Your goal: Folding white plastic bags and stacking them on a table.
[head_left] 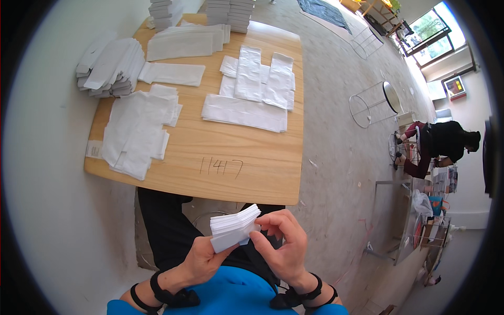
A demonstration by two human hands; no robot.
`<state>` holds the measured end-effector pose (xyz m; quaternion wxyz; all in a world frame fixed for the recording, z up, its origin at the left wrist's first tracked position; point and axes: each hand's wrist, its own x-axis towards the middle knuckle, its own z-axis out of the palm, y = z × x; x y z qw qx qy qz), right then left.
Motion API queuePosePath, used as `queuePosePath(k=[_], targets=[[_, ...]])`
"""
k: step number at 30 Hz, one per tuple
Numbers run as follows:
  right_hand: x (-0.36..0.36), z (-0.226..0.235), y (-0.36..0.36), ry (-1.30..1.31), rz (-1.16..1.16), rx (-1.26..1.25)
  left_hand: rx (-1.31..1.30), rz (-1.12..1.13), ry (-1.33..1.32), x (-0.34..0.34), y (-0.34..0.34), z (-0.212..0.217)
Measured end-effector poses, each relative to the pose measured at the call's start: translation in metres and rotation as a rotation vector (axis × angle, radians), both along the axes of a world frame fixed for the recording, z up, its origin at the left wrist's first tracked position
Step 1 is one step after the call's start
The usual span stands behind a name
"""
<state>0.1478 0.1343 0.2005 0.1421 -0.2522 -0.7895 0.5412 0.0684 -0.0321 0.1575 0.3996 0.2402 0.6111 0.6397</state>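
While between both hands, white paper stack (231, 231) in clasp of left hand (206, 261) — right hand (283, 244) at stack's edge, grip unclear.

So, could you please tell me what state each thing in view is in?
Paper stack: held, layers pressed together
Left hand: closed on the stack
Right hand: fingers bent, thumb apart, at the stack's right edge
Wooden table: partly covered
White paper pieces: lying flat, overlapping
Paper bundle: packed closely
Round stool: standing upright
Co-worker: seated
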Motion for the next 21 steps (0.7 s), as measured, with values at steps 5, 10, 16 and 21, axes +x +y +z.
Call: queuePosePath(k=[5,10,16,21], targets=[[0.009,-0.017,0.002,-0.003,0.017,-0.384,-0.009,-0.064,-0.031,-0.003,-0.003,-0.008],[0.006,-0.008,-0.005,0.183,0.054,0.18,-0.002,-0.044,-0.107,-0.003,-0.004,-0.008],[0.008,-0.006,-0.005,0.355,0.143,0.422,-0.008,0.0,-0.319,-0.001,-0.001,-0.005],[0.01,-0.014,-0.007,0.219,0.022,0.23,-0.056,0.059,-0.51,0.004,-0.008,-0.014]])
